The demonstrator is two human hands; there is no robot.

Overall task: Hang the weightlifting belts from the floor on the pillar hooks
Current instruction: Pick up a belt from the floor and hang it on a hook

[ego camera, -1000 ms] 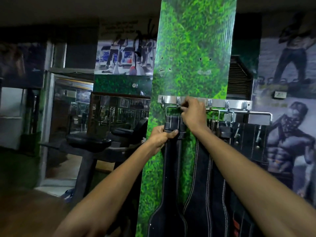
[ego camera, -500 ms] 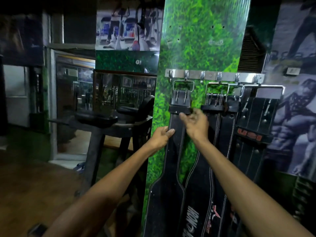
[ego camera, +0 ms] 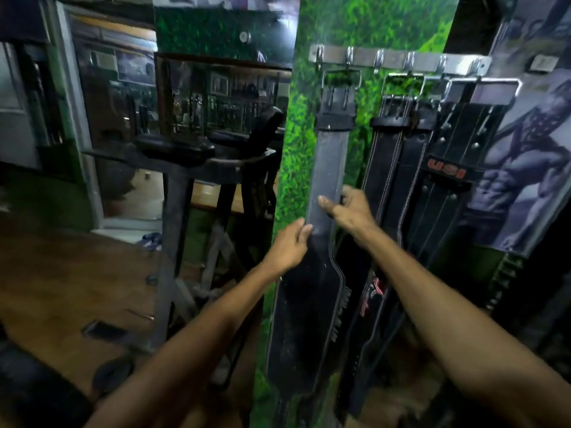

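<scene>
Belts (ego camera: 329, 168): four on hooks (ego camera: 349, 57)

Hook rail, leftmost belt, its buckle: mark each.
Hook rail (ego camera: 395, 58), head view, bare metal bar.
Leftmost belt (ego camera: 329, 168), head view, narrow strap.
Buckle (ego camera: 341, 79), head view, frame's top edge.

Left of centre: black gym machine (ego camera: 197, 168) w/ padded rests, on a wooden floor (ego camera: 61, 273). Behind it a mirror (ego camera: 222, 97) in a dark frame, reflecting more gym gear (too blurred for detail). Further left a doorway (ego camera: 123, 125) w/ pale frame; something blue (ego camera: 151, 240) at its foot, can't tell what. Far right: wall poster (ego camera: 522, 168) of a muscled torso, greyish tones. Dark flat object (ego camera: 102, 329) on the floor nr the machine base.
</scene>
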